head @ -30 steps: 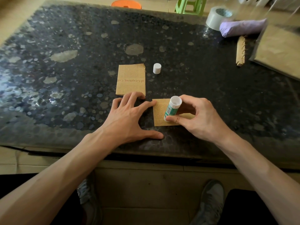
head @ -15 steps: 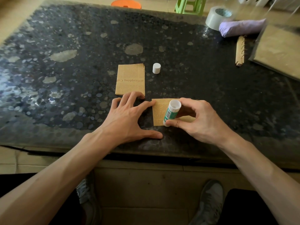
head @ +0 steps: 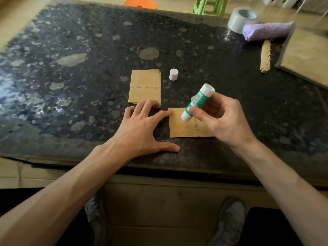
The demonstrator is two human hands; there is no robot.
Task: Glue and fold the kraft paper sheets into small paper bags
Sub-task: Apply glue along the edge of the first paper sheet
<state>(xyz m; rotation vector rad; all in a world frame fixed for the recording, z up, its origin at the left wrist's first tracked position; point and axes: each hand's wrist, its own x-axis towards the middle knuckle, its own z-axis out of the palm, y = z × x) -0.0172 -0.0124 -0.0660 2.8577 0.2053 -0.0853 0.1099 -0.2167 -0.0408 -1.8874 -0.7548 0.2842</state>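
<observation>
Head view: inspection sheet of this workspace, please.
Surface: dark speckled stone table.
Job's things: single kraft sheet at the near edge; kraft stack behind it; glue stick tilted over the sheet; white cap upright beside the stack.
Clutter: tape roll, purple bundle, bagged kraft pack, far right.
Hands: left hand flat, fingertip at the sheet's corner; right hand grips the glue stick.
Cables: nothing seen.
Surroundings: green stool, orange object beyond the table.

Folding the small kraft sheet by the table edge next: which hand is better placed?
Probably left. The left hand lies open on the dark stone table, a fingertip at the left edge of the small brown kraft paper sheet. The right hand is busy holding the green-and-white glue stick.
</observation>
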